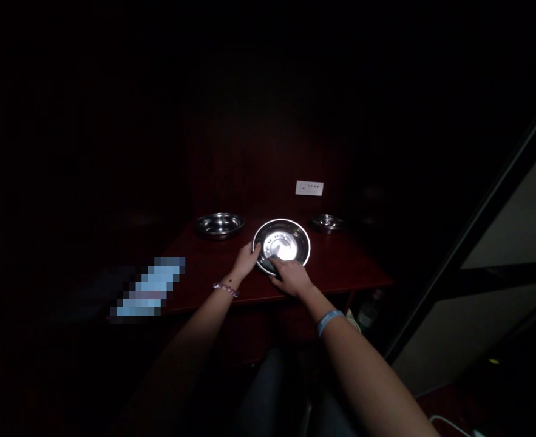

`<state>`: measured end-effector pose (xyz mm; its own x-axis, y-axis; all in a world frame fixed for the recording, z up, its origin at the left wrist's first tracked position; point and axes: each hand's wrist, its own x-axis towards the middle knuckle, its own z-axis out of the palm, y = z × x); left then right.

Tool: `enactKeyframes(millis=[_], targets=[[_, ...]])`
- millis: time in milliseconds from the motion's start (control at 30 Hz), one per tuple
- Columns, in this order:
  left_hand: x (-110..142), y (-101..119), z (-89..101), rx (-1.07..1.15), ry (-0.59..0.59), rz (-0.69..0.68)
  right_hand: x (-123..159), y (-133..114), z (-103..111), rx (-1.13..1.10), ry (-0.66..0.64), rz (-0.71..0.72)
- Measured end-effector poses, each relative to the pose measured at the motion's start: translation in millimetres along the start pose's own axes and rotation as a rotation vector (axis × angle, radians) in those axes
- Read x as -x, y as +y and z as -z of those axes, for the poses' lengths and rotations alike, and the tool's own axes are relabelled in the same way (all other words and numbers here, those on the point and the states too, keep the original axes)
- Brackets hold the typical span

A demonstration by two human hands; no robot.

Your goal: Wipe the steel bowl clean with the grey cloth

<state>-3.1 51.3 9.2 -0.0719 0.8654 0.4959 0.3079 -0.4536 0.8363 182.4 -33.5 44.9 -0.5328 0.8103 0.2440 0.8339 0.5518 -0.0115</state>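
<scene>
A shiny stainless steel bowl (300, 244) is tilted toward me above the table's front part. My left hand (246, 261) grips its left rim, thumb on the inner side and the other fingers mostly hidden behind it. At the near rim is my right hand (292, 277), its fingers closed over a small dark grey piece (270, 262) that looks like a cloth and lies against the bowl's inner wall. The dim light hides its exact kind.
On the dark red table (340, 264) stand a metal dish (221, 226) at back left and a smaller metal dish (328, 223) at back right. A white socket panel (309, 188) is on the wall. A blurred-out bright patch (152, 288) lies left. Below right is a bottle (368, 312).
</scene>
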Motion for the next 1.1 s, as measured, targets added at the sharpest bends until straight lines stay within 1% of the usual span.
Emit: enactKeyframes(millis=[167, 267, 500, 633, 733, 900, 1000, 1100], targets=[[0.0, 0.4, -0.5, -0.019, 0.006, 0.002, -1.5, -2.5, 1.3, 0.048, 0.002, -0.027], [0.7, 0.5, -0.2, -0.017, 0.010, -0.008, -1.1, 0.8, 1.1, 0.044, -0.010, -0.019], [1.9, -0.1, 0.5, -0.040, -0.020, -0.036, 11.2, 24.3, -1.7, -0.015, -0.001, 0.075], [1.7, 0.9, -1.2, 0.013, -0.038, -0.034, 17.5, 32.1, -6.5, -0.017, 0.015, 0.105], [1.9, 6.8, -2.8, 0.105, -0.050, -0.026, 18.6, 29.3, -12.7, -0.043, 0.017, 0.084], [4.3, 19.0, -3.9, 0.204, -0.051, 0.011, 14.3, 16.3, -22.2, -0.120, -0.006, 0.052], [5.3, 19.3, -4.9, 0.212, -0.077, -0.011, 9.3, 8.7, -25.6, -0.138, -0.017, -0.009], [4.6, 14.4, -6.8, 0.188, -0.123, -0.043, 4.1, 2.2, -28.4, -0.140, -0.021, -0.076]])
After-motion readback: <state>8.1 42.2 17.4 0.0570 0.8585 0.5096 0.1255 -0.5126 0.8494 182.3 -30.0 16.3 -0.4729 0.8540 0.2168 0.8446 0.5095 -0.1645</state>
